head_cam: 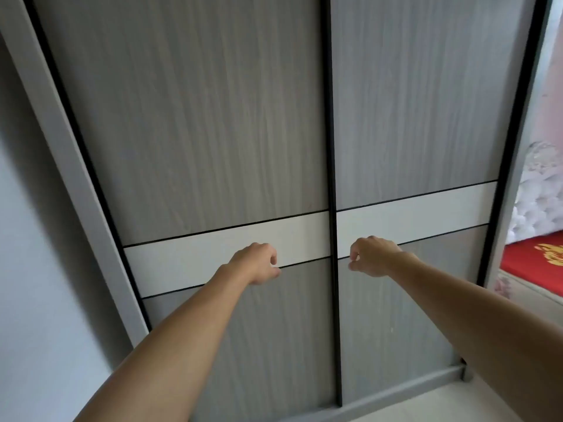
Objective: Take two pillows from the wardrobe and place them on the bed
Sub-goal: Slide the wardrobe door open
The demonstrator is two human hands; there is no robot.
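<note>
The wardrobe [213,132] fills the view, its two grey wood-grain sliding doors shut and meeting at a black centre strip [332,190]. A white band [207,257] runs across both doors at about hand height.

Both bare arms reach out toward that band. The left hand [256,264] is just left of the centre strip, its grip loosely curled with the fingers [272,255] bent in and nothing held. The right hand [373,255] is just right of the strip, curled the same way and empty. Whether either hand touches the door is hard to say.

No pillows show; the doors hide the inside. To the right, past the wardrobe frame, lies the bed [536,263] with a red cover, and something white and fluffy [539,196] is piled behind it.
</note>
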